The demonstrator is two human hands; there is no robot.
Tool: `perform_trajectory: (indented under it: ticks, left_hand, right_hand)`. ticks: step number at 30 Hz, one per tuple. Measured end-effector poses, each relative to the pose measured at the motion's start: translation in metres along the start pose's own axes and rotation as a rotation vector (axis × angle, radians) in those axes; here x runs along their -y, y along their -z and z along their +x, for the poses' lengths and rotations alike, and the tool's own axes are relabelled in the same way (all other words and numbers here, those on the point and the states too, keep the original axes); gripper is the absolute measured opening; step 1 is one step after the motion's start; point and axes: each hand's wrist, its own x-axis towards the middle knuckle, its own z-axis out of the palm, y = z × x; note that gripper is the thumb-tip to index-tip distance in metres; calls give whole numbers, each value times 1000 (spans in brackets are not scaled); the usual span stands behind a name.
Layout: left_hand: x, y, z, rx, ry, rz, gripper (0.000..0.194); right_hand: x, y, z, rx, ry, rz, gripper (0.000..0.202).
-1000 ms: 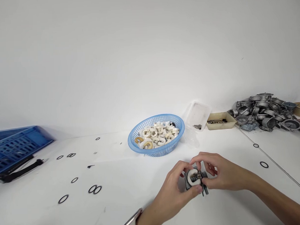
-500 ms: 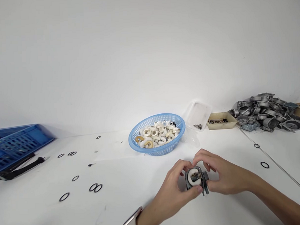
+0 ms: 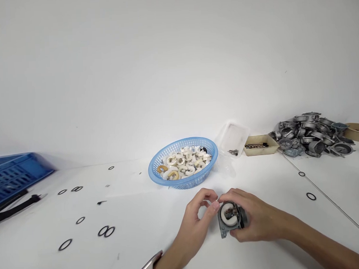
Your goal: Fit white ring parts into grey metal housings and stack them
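My right hand grips a grey metal carburetor body from its right side, thumb below and fingers over the top. A white C-shaped float sits in the open face, with small brass-coloured parts in its middle. At the body's upper left edge, my left hand has its thumb and forefinger brought together in a pinch. Whatever lies between those fingertips is too small to make out. The left wrist wears a watch.
Behind the hands stands a blue basket of white and yellowish floats. Further right are a clear tray, a cream tray of small parts and a heap of carburetor bodies. Black rubber rings and a blue crate lie left.
The carburetor has turned in my hands and now rests in the right hand's grip. My left hand has let go of its body and pinches at its upper left edge. The view shifted slightly.
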Motion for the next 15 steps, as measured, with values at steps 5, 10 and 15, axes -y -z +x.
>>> perform_trajectory:
  ticks: [5,10,15]
  left_hand:
    - [3,0,-3,-1,-2,44,26]
    - [6,1,-8,9,26,108,28]
    - [3,-2,-9,52,14,145,25]
  right_hand:
    - [-11,25,-1,-109,-42,58,64]
    - [-42,90,-14,-464,-261,-109,59]
    - [-89,144,-44,-866,-519,-404,62]
